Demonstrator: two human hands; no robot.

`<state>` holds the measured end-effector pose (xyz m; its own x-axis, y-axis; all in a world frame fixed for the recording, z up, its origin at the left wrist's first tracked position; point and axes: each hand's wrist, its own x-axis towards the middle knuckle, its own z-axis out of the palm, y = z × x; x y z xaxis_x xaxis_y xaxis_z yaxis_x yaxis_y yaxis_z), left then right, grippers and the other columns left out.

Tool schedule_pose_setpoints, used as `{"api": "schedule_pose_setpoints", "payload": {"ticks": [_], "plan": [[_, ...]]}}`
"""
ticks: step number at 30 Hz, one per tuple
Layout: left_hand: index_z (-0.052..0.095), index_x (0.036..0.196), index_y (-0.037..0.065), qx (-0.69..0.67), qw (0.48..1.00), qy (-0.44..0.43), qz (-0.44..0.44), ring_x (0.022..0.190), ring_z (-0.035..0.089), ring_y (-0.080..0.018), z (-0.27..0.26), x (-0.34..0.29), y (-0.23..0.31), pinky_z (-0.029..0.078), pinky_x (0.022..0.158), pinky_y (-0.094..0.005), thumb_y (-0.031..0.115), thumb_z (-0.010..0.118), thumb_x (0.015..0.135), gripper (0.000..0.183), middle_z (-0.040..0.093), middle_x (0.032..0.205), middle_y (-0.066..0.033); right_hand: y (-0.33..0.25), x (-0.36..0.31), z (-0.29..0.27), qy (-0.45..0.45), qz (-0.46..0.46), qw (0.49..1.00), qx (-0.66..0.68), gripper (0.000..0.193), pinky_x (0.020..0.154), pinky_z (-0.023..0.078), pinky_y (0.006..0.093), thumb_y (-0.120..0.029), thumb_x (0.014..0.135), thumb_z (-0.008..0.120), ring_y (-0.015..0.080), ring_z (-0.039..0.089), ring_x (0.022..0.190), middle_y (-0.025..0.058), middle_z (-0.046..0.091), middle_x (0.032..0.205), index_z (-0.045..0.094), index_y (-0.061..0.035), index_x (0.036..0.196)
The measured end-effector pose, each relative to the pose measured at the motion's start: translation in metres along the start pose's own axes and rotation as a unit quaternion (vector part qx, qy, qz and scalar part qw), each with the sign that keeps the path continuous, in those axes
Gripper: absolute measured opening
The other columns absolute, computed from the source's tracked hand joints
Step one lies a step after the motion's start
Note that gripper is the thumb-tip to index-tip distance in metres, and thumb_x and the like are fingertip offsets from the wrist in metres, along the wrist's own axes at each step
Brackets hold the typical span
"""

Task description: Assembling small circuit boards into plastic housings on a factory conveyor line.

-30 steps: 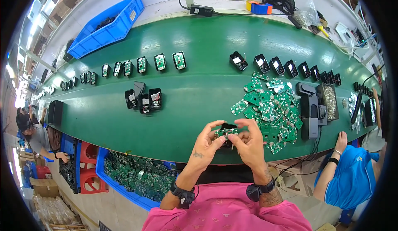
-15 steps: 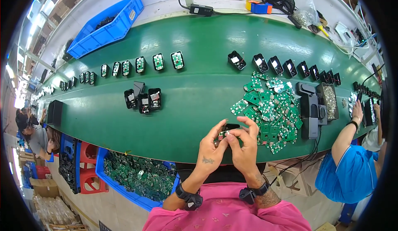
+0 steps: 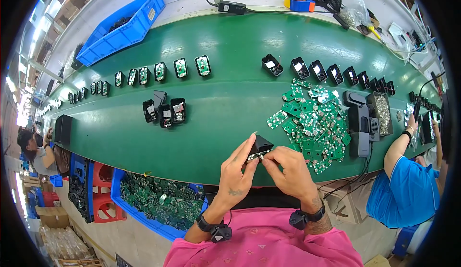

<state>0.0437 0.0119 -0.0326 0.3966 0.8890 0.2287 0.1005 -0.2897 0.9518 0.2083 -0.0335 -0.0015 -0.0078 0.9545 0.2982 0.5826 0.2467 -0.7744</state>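
Note:
Over the front edge of the green table, my left hand (image 3: 236, 173) is closed around a small black plastic housing (image 3: 261, 143). A green circuit board (image 3: 253, 156) shows along the housing's near side. My right hand (image 3: 291, 171) pinches at the board's edge, thumb and forefinger together; whether it grips the board or a small part on it, I cannot make out. Just right of my hands lies a loose pile of green circuit boards (image 3: 314, 123). To the left stand several open black housings (image 3: 178, 111) with parts inside.
Along the back runs a row of black housings, with boards (image 3: 202, 65) at left and without (image 3: 299, 69) at right. A black device (image 3: 357, 123) stands beside a bin of small metal parts (image 3: 382, 116). Blue crates (image 3: 117, 32) sit behind and below left. Co-workers (image 3: 406, 190) sit at both sides.
The black housing has tipped up and shows more of its outside. My right hand has turned and drawn slightly right, its fingers now bent down at the board's edge.

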Motion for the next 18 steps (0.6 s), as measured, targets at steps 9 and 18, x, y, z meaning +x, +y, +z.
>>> {"api": "schedule_pose_setpoints", "payload": {"ticks": [9, 18], "plan": [[0.055, 0.14, 0.007, 0.173, 0.98, -0.015, 0.099, 0.099, 0.067, -0.0377, -0.002, 0.004, 0.01, 0.055, 0.081, -0.0366, -0.006, 0.06, 0.088, 0.053, 0.06, 0.126, -0.0252, 0.001, 0.005, -0.002, -0.041, -0.017, 0.998, -0.042, 0.007, 0.066, 0.049, 0.0438, -0.006, 0.085, 0.064, 0.0345, 0.063, 0.074, 0.0145, 0.064, 0.079, 0.062, 0.0003, 0.083], [0.058, 0.135, 0.006, 0.204, 0.976, 0.024, 0.073, 0.092, 0.069, -0.0354, 0.01, 0.0, -0.009, 0.055, 0.077, -0.0371, -0.006, 0.059, 0.088, 0.049, 0.063, 0.118, -0.0232, 0.009, 0.003, 0.021, 0.008, 0.013, 0.997, -0.077, 0.008, 0.066, 0.049, 0.0455, -0.006, 0.086, 0.063, 0.0366, 0.062, 0.075, 0.0162, 0.063, 0.077, 0.061, 0.0003, 0.082]]}}
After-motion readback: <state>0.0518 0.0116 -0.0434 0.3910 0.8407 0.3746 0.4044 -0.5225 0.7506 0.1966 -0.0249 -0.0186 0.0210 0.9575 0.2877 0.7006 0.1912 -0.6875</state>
